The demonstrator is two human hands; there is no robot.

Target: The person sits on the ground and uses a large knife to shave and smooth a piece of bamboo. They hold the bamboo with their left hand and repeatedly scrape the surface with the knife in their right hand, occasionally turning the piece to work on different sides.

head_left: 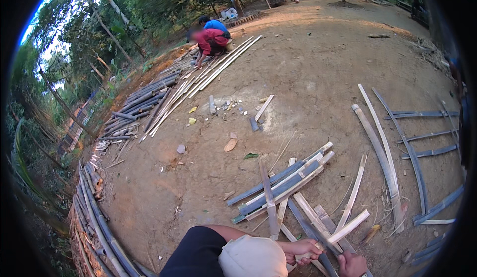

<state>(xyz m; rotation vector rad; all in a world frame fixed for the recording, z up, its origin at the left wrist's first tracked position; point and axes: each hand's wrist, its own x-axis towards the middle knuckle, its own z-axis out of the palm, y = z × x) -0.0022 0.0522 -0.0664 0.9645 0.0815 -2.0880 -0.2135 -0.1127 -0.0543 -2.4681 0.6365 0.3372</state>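
Observation:
My left hand (303,251) is closed round the lower end of a pale split bamboo strip (350,227), which points up to the right. At the lower right edge my right hand (353,264) is closed on a dark, flat, blade-like piece (332,246) lying across that strip; its held end is hidden in the fist. Several more split bamboo lengths (283,187) lie crossed and stacked just beyond my hands. A beige rounded cloth shape (251,256) covers part of my left forearm, beside dark blue cloth (196,252).
Two people (213,39) crouch at the far left by bamboo poles (149,101) and pale strips (218,76). Long bent poles (107,232) lie at the near left. A bamboo frame (420,153) rests at the right. Offcuts (233,105) dot the dirt ground (318,63).

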